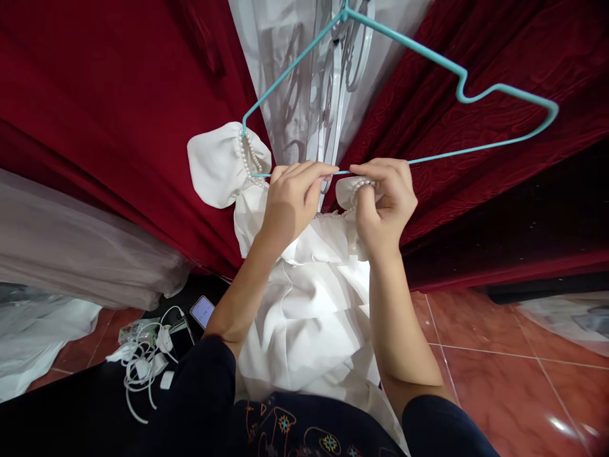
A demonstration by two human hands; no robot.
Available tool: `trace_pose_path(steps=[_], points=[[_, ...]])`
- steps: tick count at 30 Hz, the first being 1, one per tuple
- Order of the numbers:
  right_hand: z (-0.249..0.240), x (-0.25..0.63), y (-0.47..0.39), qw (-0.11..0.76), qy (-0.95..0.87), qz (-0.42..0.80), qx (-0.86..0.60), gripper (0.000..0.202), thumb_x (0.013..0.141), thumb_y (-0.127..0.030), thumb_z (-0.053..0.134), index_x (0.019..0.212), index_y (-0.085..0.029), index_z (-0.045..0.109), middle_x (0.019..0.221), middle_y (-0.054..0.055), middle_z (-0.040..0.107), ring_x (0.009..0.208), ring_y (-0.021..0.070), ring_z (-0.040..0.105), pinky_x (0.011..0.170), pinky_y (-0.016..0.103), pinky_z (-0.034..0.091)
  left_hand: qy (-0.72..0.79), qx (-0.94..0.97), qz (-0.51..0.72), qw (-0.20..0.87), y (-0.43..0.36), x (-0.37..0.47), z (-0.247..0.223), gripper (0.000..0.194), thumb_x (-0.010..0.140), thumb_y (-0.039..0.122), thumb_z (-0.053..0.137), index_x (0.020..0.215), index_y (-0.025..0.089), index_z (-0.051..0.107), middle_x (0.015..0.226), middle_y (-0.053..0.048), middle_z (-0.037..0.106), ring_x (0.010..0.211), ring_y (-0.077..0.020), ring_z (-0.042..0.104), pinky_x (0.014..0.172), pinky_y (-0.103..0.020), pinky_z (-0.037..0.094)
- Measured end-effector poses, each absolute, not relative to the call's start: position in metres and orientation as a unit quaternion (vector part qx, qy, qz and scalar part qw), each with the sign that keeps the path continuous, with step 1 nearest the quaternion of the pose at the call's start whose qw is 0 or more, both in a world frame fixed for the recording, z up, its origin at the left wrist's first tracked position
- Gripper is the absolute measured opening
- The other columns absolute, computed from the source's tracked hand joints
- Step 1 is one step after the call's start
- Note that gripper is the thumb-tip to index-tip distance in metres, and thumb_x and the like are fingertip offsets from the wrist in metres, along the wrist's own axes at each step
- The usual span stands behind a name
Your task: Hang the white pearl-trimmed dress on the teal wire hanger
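Observation:
A turquoise clothes hanger (413, 44) is in front of me, its hook end at the top of the view. My left hand (295, 197) is closed on the hanger's lower bar. A white dress (314, 311) with pearl-beaded straps hangs below. Its left puffed sleeve (214, 165) has its beaded strap looped over the hanger's left end. My right hand (391, 200) is closed on the other beaded strap, just under the bar, with the index finger against the bar. Beside that hand, the second sleeve is partly hidden, and the hanger's right end has no strap on it.
Dark red curtains (118, 95) stand on both sides, with white draped fabric (285, 70) between them. On a black surface at lower left lie a lit phone (202, 311) and tangled white cables (139, 374). Red floor tiles (504, 381) show at right.

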State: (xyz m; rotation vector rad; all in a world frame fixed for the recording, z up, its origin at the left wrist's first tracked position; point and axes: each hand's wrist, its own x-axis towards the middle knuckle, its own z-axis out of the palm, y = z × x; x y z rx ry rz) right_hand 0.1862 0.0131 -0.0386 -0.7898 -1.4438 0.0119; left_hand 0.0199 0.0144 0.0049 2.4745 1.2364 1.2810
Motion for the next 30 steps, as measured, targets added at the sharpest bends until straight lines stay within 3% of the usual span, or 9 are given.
trace_pose_path(steps=[5,8,11,15,19,22,25,28,30], points=[[-0.038,0.214,0.011,0.693,-0.635,-0.041,-0.338,0.039,0.091,-0.013,0.056,0.122,-0.028,0.073,0.116,0.006,0.069,0.119,0.0264,0.064,0.107,0.053,0.050,0.405,0.793,0.447,0.082,0.013,0.018,0.011,0.029,0.104,0.006,0.051,0.104,0.024,0.074,0.101,0.002,0.079,0.097,-0.0189,0.073,0.097,-0.041,0.050],[-0.039,0.256,0.016,0.789,-0.465,-0.154,-0.371,0.026,0.086,-0.010,0.064,0.105,-0.024,0.075,0.101,0.004,0.063,0.097,0.0217,0.061,0.092,0.045,0.048,0.404,0.797,0.437,0.105,0.012,0.011,0.018,0.030,0.101,0.004,0.051,0.099,0.024,0.073,0.097,0.002,0.079,0.092,-0.0185,0.073,0.094,-0.040,0.053],[-0.031,0.302,0.025,0.803,-0.398,-0.188,-0.401,0.013,0.078,-0.009,0.072,0.080,-0.020,0.067,0.076,-0.003,0.056,0.072,0.0125,0.050,0.076,0.038,0.042,0.397,0.801,0.434,0.113,0.011,0.004,0.021,0.032,0.098,0.003,0.052,0.099,0.025,0.075,0.096,0.001,0.079,0.092,-0.0190,0.073,0.092,-0.040,0.055],[0.002,0.320,0.038,0.781,-0.441,-0.159,-0.412,0.017,0.074,-0.012,0.079,0.077,-0.020,0.064,0.075,-0.004,0.059,0.070,0.0110,0.053,0.071,0.032,0.044,0.402,0.797,0.430,0.134,0.009,0.001,0.024,0.033,0.097,0.003,0.052,0.102,0.023,0.078,0.097,0.000,0.079,0.095,-0.0202,0.074,0.087,-0.037,0.057],[0.044,0.284,0.044,0.754,-0.483,-0.124,-0.428,0.028,0.073,-0.001,0.073,0.074,-0.027,0.063,0.075,-0.001,0.063,0.068,0.0148,0.057,0.064,0.031,0.045,0.410,0.796,0.425,0.131,0.008,0.003,0.025,0.034,0.096,0.001,0.051,0.100,0.023,0.077,0.095,0.001,0.079,0.094,-0.0204,0.074,0.089,-0.038,0.055],[0.067,0.258,0.039,0.700,-0.563,-0.035,-0.438,0.022,0.077,-0.003,0.070,0.080,-0.025,0.071,0.082,0.003,0.070,0.072,0.0177,0.064,0.065,0.034,0.048,0.409,0.800,0.424,0.116,0.010,0.003,0.023,0.034,0.095,0.000,0.053,0.100,0.024,0.077,0.095,0.002,0.079,0.092,-0.0207,0.073,0.095,-0.041,0.052],[0.077,0.244,0.022,0.669,-0.611,0.071,-0.418,0.026,0.077,-0.004,0.071,0.098,-0.017,0.078,0.099,0.003,0.076,0.089,0.0184,0.072,0.079,0.034,0.056,0.408,0.797,0.432,0.110,0.012,0.002,0.020,0.032,0.096,0.001,0.054,0.102,0.024,0.076,0.097,0.002,0.079,0.091,-0.0206,0.072,0.098,-0.043,0.050],[0.071,0.232,-0.007,0.711,-0.589,0.016,-0.384,0.035,0.083,-0.005,0.068,0.112,-0.021,0.079,0.112,0.000,0.074,0.107,0.0180,0.070,0.095,0.031,0.057,0.400,0.795,0.443,0.113,0.010,0.002,0.018,0.032,0.097,0.001,0.055,0.102,0.024,0.076,0.096,0.002,0.079,0.092,-0.0209,0.072,0.097,-0.043,0.050],[0.060,0.220,-0.025,0.730,-0.561,0.019,-0.389,0.027,0.094,-0.014,0.063,0.111,-0.027,0.079,0.111,0.000,0.072,0.101,0.0179,0.069,0.093,0.034,0.058,0.391,0.796,0.447,0.116,0.008,0.003,0.018,0.031,0.097,0.001,0.055,0.102,0.024,0.076,0.097,0.002,0.078,0.094,-0.0209,0.072,0.095,-0.043,0.050]])
